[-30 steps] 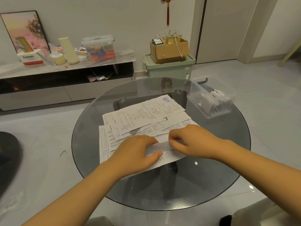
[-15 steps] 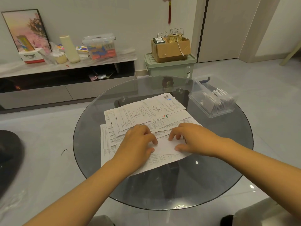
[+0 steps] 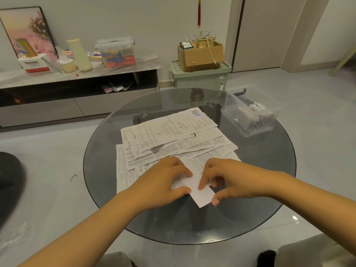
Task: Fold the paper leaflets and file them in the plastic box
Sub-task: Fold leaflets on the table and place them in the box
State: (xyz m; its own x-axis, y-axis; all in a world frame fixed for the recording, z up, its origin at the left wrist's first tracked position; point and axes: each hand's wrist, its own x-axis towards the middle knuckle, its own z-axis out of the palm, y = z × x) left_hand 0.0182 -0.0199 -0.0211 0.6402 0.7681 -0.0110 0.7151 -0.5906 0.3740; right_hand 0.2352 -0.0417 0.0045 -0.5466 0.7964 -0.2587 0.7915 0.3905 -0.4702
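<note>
A loose pile of printed paper leaflets point(image 3: 169, 135) lies spread on the round glass table point(image 3: 269, 170). At the pile's near edge sits a partly folded white leaflet point(image 3: 200, 191). My left hand point(image 3: 159, 182) holds its left side, thumb under the edge and fingers on top. My right hand point(image 3: 229, 180) pinches its right side with curled fingers and thumb. The clear plastic box point(image 3: 248, 130) stands at the table's far right with several folded leaflets upright inside.
Behind the table a low TV cabinet point(image 3: 77, 89) carries a lidded clear tub, a bottle and boxes. A green storage bin point(image 3: 200, 76) with a cardboard box on top stands beyond the far edge. A dark round object point(image 3: 9, 182) is at left.
Both hands slid toward me off the pile, drawing the leaflet to the near edge and folding it smaller. The view shifted slightly downward.
</note>
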